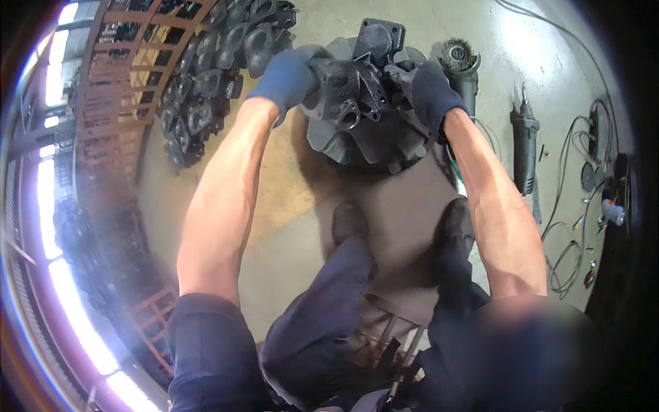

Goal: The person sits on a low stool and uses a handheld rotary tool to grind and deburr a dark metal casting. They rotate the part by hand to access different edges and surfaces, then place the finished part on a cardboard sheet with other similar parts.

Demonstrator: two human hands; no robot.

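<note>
Far left: bright window strip point(51, 226) along the curved rim, blown out. Next to it a rust-red metal rack point(110, 103), slatted, and past it a heap of dark cast parts point(213, 75) filling the rack's open side (same flanged shape repeated, packed close, some spilling toward the floor). Lower left another reddish frame point(154, 316), contents too blurred to tell.

Left hand point(288, 75), blue-gloved, wraps closed around the left end of a dark metal casting point(357, 89). The casting is held up in front of the person, above a round grey pedestal point(364, 147), which stands on the floor just ahead of the shoes point(350, 223). Right hand point(429, 93), dark-gloved, grips the casting's right side, fingers curled tight on it. Both forearms bare, sleeves dark.

Right of the hand: an angle grinder with wire cup brush point(456, 62) lies just beside the pedestal. Further right a second grinder point(525, 141) lies flat, well apart, with loose cables point(566, 254) looping along the floor and small bits near the dark rim.

Concrete floor point(288, 199), pale, with a yellowish-tan patch under the left arm; workshop room.
</note>
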